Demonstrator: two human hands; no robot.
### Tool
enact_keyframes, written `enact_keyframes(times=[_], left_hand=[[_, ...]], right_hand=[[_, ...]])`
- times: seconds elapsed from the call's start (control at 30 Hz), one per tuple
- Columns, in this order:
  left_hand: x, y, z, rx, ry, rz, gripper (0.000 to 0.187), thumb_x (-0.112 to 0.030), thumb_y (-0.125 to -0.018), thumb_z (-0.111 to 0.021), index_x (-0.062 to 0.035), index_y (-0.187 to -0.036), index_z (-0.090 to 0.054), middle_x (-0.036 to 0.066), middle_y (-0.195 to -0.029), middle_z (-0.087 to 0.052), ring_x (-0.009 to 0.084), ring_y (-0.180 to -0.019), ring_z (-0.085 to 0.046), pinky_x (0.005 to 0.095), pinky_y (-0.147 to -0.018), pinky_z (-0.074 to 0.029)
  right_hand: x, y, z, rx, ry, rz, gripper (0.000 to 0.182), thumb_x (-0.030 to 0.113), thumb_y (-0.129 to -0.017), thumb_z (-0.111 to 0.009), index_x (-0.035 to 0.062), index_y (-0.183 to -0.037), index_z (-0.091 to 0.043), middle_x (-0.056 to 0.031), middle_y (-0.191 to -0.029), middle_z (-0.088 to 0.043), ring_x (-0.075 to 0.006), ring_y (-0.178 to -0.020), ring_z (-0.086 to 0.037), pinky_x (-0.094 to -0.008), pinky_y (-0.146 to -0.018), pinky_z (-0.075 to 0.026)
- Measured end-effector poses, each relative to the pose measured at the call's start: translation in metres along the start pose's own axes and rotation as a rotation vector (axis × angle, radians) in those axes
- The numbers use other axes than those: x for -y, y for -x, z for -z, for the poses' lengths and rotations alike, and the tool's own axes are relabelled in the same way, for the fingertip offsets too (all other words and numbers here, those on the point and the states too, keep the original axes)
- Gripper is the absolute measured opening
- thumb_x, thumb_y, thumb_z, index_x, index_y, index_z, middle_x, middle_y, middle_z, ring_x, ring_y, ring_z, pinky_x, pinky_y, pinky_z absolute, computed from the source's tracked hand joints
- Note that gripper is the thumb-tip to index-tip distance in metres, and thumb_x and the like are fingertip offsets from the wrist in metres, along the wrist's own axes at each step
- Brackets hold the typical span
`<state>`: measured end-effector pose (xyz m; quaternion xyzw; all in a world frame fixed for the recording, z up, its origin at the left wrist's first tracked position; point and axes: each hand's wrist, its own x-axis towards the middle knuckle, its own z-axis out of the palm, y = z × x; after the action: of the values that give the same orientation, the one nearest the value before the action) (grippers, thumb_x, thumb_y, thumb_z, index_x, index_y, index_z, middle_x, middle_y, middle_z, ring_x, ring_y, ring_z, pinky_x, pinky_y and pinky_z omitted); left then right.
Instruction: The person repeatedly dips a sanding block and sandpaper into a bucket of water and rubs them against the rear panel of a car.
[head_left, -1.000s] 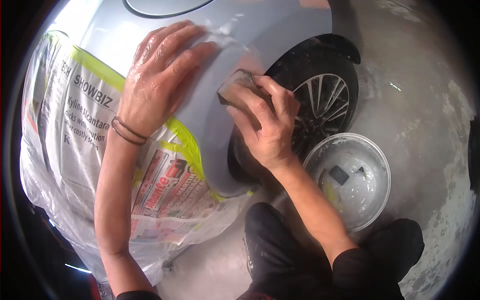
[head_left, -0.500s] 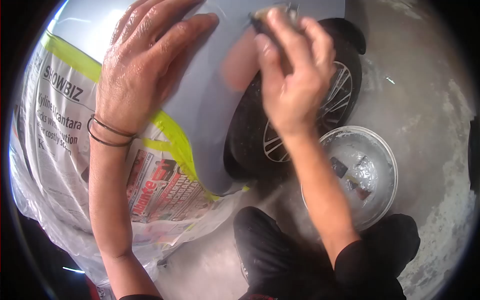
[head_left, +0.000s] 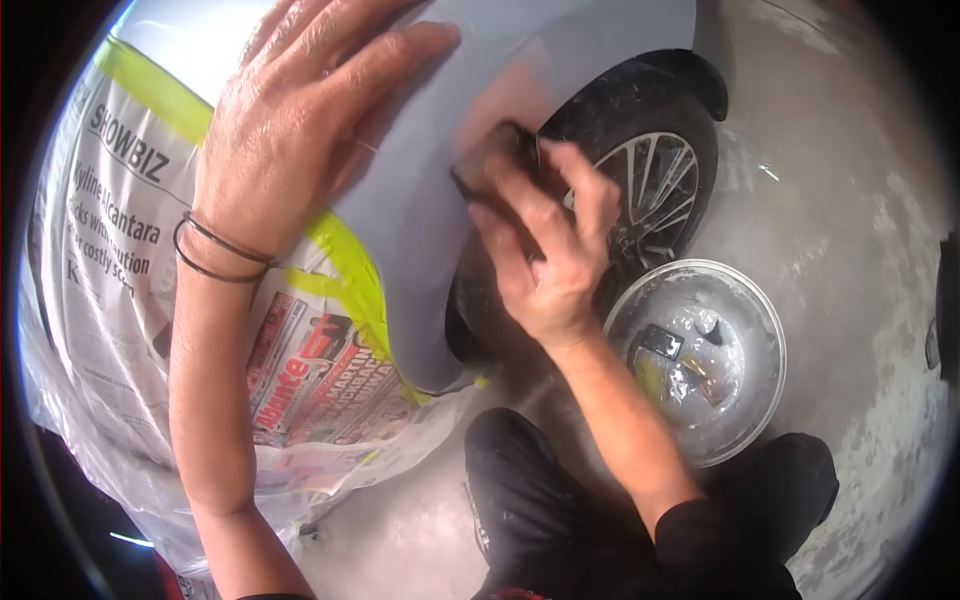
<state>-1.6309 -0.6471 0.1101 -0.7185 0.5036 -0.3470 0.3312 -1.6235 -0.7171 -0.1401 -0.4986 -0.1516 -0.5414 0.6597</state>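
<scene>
My left hand (head_left: 300,120) lies on the grey car body panel (head_left: 420,250), wet, with its fingers stretched out and holding nothing. My right hand (head_left: 555,230) presses a small dark sanding block (head_left: 505,150) against the same panel, by the edge of the wheel arch. Fingers cover part of the block, and motion blurs it. Just beyond that hand is the car wheel (head_left: 660,170), with a black tyre and silver spokes.
Newspaper (head_left: 120,220) and clear plastic, edged with yellow-green masking tape (head_left: 345,265), cover the panel's left side. On the concrete floor (head_left: 840,300) stands a round bucket (head_left: 778,350) holding water and several dark pieces. My knees are below.
My right hand has moved down and slightly left along the panel with the sanding block. The left hand stays nearly where it was.
</scene>
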Motion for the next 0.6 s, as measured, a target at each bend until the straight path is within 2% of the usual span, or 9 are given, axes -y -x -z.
enact_keyframes(times=[0.07,0.13,0.27,0.3,0.33,0.4,0.5,0.57,0.6], left_hand=[[-0.004,-0.001,-0.002,0.004,0.028,0.032,0.025,-0.003,-0.090,-0.086,-0.0029,-0.114,-0.079,0.019,-0.130,-0.072,0.0414,-0.124,-0.070,0.0541,-0.106,-0.056],[-0.008,-0.003,-0.006,0.005,0.067,0.065,0.023,-0.003,-0.090,-0.086,-0.0027,-0.112,-0.079,0.019,-0.129,-0.072,0.0414,-0.123,-0.070,0.0532,-0.106,-0.056],[-0.014,-0.014,0.006,-0.029,0.076,0.072,0.024,-0.002,-0.090,-0.086,-0.0022,-0.112,-0.079,0.020,-0.126,-0.073,0.0416,-0.122,-0.071,0.0530,-0.104,-0.057],[-0.010,-0.011,0.001,-0.069,0.044,0.000,0.024,-0.002,-0.090,-0.086,-0.0021,-0.112,-0.079,0.020,-0.126,-0.074,0.0418,-0.122,-0.071,0.0530,-0.104,-0.057],[-0.008,-0.007,-0.001,-0.061,0.049,0.008,0.023,-0.002,-0.090,-0.086,-0.0018,-0.112,-0.079,0.020,-0.126,-0.074,0.0419,-0.122,-0.071,0.0531,-0.104,-0.057],[-0.003,0.000,-0.005,-0.045,0.059,0.025,0.022,-0.001,-0.091,-0.085,-0.0012,-0.112,-0.080,0.021,-0.125,-0.074,0.0423,-0.121,-0.071,0.0532,-0.104,-0.057],[-0.007,-0.003,-0.008,-0.056,0.089,0.056,0.020,-0.002,-0.092,-0.085,-0.0003,-0.112,-0.080,0.021,-0.125,-0.074,0.0426,-0.121,-0.071,0.0532,-0.104,-0.057],[-0.005,-0.002,-0.007,-0.064,0.072,0.035,0.019,-0.002,-0.093,-0.084,0.0003,-0.111,-0.080,0.021,-0.125,-0.074,0.0428,-0.121,-0.071,0.0532,-0.104,-0.057],[-0.003,-0.002,-0.006,-0.054,0.055,0.017,0.020,-0.002,-0.094,-0.083,0.0001,-0.113,-0.079,0.021,-0.126,-0.074,0.0426,-0.121,-0.071,0.0532,-0.104,-0.056]], right_hand=[[-0.013,-0.031,-0.005,-0.014,0.065,0.076,0.045,0.020,-0.089,-0.086,0.0228,-0.134,-0.081,-0.0094,-0.138,-0.068,-0.0298,-0.123,-0.062,-0.0471,-0.106,-0.043],[-0.014,-0.043,-0.008,-0.039,0.044,0.064,0.047,0.017,-0.087,-0.088,0.0225,-0.133,-0.081,-0.0096,-0.139,-0.067,-0.0296,-0.123,-0.061,-0.0471,-0.106,-0.043],[0.003,0.016,0.003,0.030,0.019,-0.040,0.041,0.018,-0.085,-0.091,0.0196,-0.125,-0.085,-0.0095,-0.138,-0.067,-0.0289,-0.123,-0.062,-0.0458,-0.108,-0.044],[0.002,0.011,0.009,0.068,0.031,-0.008,0.042,0.018,-0.085,-0.092,0.0172,-0.126,-0.084,-0.0123,-0.138,-0.066,-0.0312,-0.123,-0.063,-0.0453,-0.107,-0.048],[0.002,0.005,0.014,0.110,0.041,0.019,0.043,0.017,-0.086,-0.094,0.0148,-0.127,-0.083,-0.0150,-0.138,-0.066,-0.0336,-0.122,-0.063,-0.0448,-0.105,-0.052],[-0.012,-0.034,0.001,0.031,0.074,0.086,0.042,0.017,-0.087,-0.093,0.0143,-0.128,-0.082,-0.0136,-0.136,-0.066,-0.0322,-0.121,-0.064,-0.0435,-0.105,-0.052],[-0.017,-0.060,-0.006,-0.025,0.099,0.122,0.040,0.013,-0.088,-0.090,0.0129,-0.128,-0.081,-0.0153,-0.135,-0.066,-0.0343,-0.121,-0.064,-0.0424,-0.102,-0.053],[-0.009,-0.017,0.001,0.025,0.081,0.078,0.040,0.013,-0.088,-0.091,0.0128,-0.127,-0.081,-0.0180,-0.140,-0.062,-0.0356,-0.123,-0.063,-0.0433,-0.106,-0.053],[-0.008,0.009,-0.003,-0.018,-0.011,0.031,0.039,0.017,-0.087,-0.087,0.0174,-0.126,-0.082,-0.0115,-0.138,-0.066,-0.0321,-0.122,-0.061,-0.0465,-0.107,-0.045]])
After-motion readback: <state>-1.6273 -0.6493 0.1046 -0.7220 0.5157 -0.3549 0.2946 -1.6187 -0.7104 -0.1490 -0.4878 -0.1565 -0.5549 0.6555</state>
